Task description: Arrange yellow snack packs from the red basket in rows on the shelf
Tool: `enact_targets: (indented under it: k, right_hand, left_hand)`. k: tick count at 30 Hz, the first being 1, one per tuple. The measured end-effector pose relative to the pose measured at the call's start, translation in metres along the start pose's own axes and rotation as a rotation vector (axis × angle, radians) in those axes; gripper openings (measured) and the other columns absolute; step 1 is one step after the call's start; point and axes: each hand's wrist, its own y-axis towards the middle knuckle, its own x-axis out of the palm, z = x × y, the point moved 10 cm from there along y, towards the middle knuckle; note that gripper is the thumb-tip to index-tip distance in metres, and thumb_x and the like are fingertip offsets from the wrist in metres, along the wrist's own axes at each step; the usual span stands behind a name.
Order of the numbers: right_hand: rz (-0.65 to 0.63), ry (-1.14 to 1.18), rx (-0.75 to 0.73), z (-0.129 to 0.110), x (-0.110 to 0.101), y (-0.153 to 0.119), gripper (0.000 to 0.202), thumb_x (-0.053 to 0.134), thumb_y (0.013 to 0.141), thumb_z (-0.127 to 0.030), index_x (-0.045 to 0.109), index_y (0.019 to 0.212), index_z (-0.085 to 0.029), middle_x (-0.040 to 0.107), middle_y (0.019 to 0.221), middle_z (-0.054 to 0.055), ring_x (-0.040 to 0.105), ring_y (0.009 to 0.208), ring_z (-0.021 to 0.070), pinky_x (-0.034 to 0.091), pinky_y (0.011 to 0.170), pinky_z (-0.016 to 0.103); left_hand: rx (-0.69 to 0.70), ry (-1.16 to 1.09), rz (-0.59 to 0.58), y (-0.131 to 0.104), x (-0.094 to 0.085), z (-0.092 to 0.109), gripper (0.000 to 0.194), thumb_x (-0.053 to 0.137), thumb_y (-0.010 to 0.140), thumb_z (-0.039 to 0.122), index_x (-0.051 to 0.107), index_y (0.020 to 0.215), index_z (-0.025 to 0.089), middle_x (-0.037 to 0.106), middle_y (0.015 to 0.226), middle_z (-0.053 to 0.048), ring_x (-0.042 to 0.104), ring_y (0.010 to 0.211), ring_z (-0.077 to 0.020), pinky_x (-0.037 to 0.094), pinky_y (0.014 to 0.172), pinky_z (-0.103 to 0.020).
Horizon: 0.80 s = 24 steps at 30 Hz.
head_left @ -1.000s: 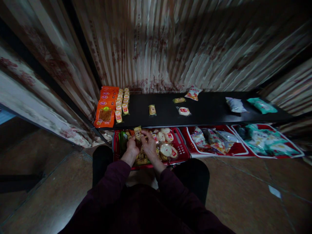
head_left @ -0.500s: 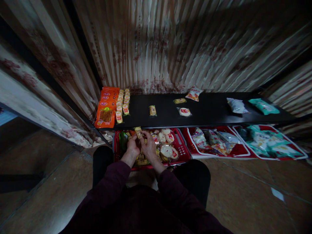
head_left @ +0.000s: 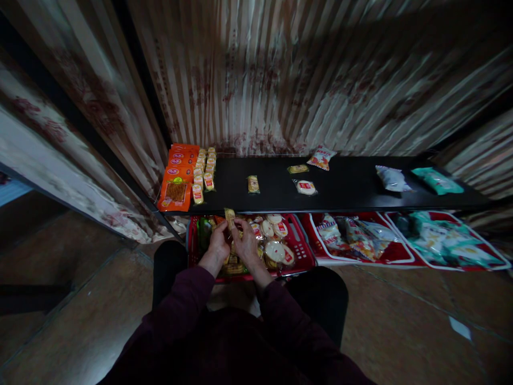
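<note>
Striped curtain is hung behind a black shelf. At the shelf's left end, orange packs are laid overlapping, with small yellow packets ranked in two columns just beside them. Below the front edge, a left red basket is set between the knees. Over its back left part a wrapped yellow packet is held, near the shelf's front edge. It is pinched narrowly by the fingers of the left hand and the right hand. Round white packets are piled at the right hand's side. Farther right on the shelf, a single yellow packet, a round packet, a snack bag, a white bag and, near the right end, a teal bag are spaced out. Two more red baskets are seen below, filled with bags.

Basket contents are partly covered by both hands; the packet's lower end is hidden by fingers. Printing is mostly unreadable in dim light.

Compared with one second ago, shelf items are unmoved; the held packet is seen narrower, and the view has shifted slightly.
</note>
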Motion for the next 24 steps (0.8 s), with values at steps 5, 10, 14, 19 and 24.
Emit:
enact_targets:
  k: [5,10,14,19,24]
  right_hand:
    - [-0.016,-0.014,0.023,0.003,0.004,0.0,0.032,0.045,0.088,-0.035,0.061,0.108,-0.015,0.065,0.108,0.013,0.058,0.102,0.0231,0.045,0.093,0.04]
    - [-0.031,-0.032,0.031,0.003,0.008,0.0,0.033,0.051,0.085,-0.036,0.062,0.108,-0.015,0.065,0.108,0.013,0.058,0.102,0.0242,0.045,0.093,0.041]
    - [-0.019,-0.051,0.029,0.004,0.012,0.0,0.035,0.052,0.084,-0.035,0.062,0.109,-0.014,0.064,0.108,0.014,0.058,0.101,0.0245,0.045,0.093,0.041]
    - [-0.001,-0.065,0.047,0.009,0.014,0.003,0.034,0.048,0.086,-0.035,0.063,0.109,-0.015,0.065,0.104,0.014,0.058,0.099,0.0241,0.046,0.089,0.04]
    - [-0.023,-0.01,0.075,0.013,0.02,0.009,0.035,0.046,0.087,-0.035,0.062,0.111,-0.016,0.066,0.103,0.013,0.06,0.095,0.0234,0.048,0.087,0.04]
  left_hand:
    - [0.044,0.042,0.036,-0.006,-0.002,0.009,0.018,0.072,0.058,0.014,0.063,0.073,0.016,0.064,0.067,0.001,0.058,0.062,-0.0099,0.045,0.066,-0.023]
    - [0.13,0.052,0.099,-0.011,-0.006,0.021,0.02,0.069,0.054,0.009,0.065,0.073,0.016,0.067,0.072,0.0,0.058,0.065,-0.0101,0.044,0.066,-0.022]
    - [0.17,0.124,0.085,-0.012,-0.005,0.029,0.024,0.067,0.055,0.009,0.068,0.078,0.016,0.069,0.081,-0.003,0.059,0.071,-0.0112,0.043,0.073,-0.025]
    - [0.186,0.12,0.06,-0.014,-0.003,0.035,0.026,0.065,0.053,0.007,0.069,0.078,0.015,0.07,0.081,-0.004,0.06,0.072,-0.0129,0.043,0.077,-0.027]
    - [0.223,0.127,0.05,-0.014,-0.001,0.042,0.03,0.064,0.051,0.006,0.07,0.079,0.016,0.07,0.079,-0.004,0.061,0.073,-0.0134,0.043,0.081,-0.029]
